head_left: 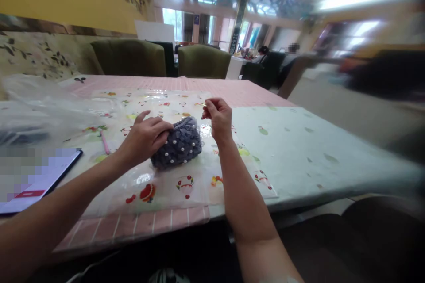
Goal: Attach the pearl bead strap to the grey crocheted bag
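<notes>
A small dark grey-blue pouch-like piece (179,146), textured and dotted with white pearl beads, sits on a clear plastic sheet printed with fruit and desserts (199,185). My left hand (146,135) grips its upper left edge, thumb side towards me. Just right of and above the piece, my right hand (217,115) is raised with thumb and forefinger pinched together. A tiny yellowish glint shows at those fingertips, too small to name. Whether a thread runs between that hand and the beaded piece, I cannot tell.
A pink pen-like stick (105,142) lies left of my left hand. Beyond it are a crumpled clear plastic bag (49,106), a tablet (40,181) and small black scissors (80,80). Green chairs (204,62) stand across the table. People (260,55) sit in the background.
</notes>
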Motion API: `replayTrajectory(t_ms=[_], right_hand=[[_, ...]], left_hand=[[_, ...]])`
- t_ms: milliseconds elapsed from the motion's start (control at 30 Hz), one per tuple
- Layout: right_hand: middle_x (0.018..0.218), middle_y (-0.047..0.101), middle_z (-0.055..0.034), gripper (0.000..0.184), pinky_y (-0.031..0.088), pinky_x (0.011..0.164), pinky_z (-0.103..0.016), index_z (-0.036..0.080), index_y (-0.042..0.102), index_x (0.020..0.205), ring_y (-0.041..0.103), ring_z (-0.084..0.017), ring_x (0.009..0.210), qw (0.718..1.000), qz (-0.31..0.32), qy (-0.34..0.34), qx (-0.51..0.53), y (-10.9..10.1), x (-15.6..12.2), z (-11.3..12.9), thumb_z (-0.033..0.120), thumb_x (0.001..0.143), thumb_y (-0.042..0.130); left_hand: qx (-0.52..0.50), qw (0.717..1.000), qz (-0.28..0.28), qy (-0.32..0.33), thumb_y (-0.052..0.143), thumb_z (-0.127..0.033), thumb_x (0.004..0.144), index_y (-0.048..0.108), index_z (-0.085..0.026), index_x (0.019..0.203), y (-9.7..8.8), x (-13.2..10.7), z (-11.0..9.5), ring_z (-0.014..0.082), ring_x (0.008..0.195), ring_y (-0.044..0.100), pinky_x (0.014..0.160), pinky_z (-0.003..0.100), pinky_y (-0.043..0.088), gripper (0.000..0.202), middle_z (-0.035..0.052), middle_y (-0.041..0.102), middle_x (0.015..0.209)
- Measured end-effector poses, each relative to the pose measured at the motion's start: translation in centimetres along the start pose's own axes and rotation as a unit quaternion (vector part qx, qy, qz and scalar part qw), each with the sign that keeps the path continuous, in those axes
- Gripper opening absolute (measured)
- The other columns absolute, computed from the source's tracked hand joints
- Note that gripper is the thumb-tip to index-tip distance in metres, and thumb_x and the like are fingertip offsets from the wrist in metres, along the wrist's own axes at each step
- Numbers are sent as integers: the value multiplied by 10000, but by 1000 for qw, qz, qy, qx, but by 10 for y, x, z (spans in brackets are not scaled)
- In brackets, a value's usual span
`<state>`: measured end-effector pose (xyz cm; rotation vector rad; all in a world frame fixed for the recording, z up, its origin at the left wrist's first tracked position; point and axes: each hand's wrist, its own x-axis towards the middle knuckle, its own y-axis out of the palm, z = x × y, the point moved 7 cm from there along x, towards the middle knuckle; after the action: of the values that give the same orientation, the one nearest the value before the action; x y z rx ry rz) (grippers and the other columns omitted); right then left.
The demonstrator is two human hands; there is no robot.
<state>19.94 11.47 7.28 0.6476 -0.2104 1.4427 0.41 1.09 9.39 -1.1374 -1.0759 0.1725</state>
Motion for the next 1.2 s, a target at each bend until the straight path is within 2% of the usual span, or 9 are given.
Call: replayTrajectory(t_ms=[100,233,467,567,700,833,1000,1100,1200], right_hand=[[739,579,34,114,507,638,-244,207,577,856,561,-73,627,989,136,-44,-45,33,-20,32,302,841,638],[695,572,33,113,487,600,-242,180,586,816,554,-78,614,953,292,-19,-83,58,-50,58,275,846,639],[644,532,44,92,433,513,-221,170,559,780,537,-70,536,923,353,31,-148,48,-81,61,211,850,603],[677,534,38,99,438,546,-216,176,544,779,532,-66,569,920,355,35,-160,47,-94,48,216,858,588],[625,489,47,102,409,548,-211,178,536,750,495,-73,572,922,317,41,-216,49,-104,10,199,845,569],[606,491,47,95,390,524,-206,175,543,739,490,-78,557,918,302,46,-253,53,-105,-20,192,829,567],[601,505,65,112,413,464,-192,185,524,759,495,-55,466,951,246,79,-173,43,-92,-31,251,831,578],[582,500,68,138,448,456,-200,192,519,746,496,-58,452,968,202,86,-119,34,-80,-26,275,827,593],[595,510,61,153,480,479,-216,201,519,771,509,-65,474,981,156,76,-87,26,-59,-9,310,842,599]], left_hand=[[17,999,-30,24,481,-201,922,679,-184,1029,-11,-14,-23,179,869,638,1106,469,328,225,53,681,928],[22,997,-52,55,515,-178,911,674,-186,1045,-26,-24,-55,190,878,628,1052,452,391,208,53,682,940],[-24,999,-25,14,515,-240,940,683,-172,945,-36,-44,-70,193,815,611,845,372,453,181,46,687,840],[-78,993,66,-59,466,-337,965,690,-192,967,-18,-48,-56,195,830,613,818,358,445,266,47,690,884],[-196,938,212,-193,425,-456,935,670,-183,1002,15,-61,-34,187,832,603,758,318,451,373,59,677,959],[-252,900,258,-246,437,-503,887,672,-179,955,20,-73,-21,197,880,596,753,300,448,406,59,677,962],[-350,816,369,-274,532,-441,781,676,-192,820,29,-86,-23,148,628,556,561,252,397,290,18,649,717],[-346,844,322,-255,513,-381,759,647,-193,760,17,-65,-19,149,576,537,528,264,380,231,18,630,658],[-228,930,205,-202,532,-330,763,653,-205,806,-16,-26,-7,171,647,572,611,295,425,180,16,654,706]])
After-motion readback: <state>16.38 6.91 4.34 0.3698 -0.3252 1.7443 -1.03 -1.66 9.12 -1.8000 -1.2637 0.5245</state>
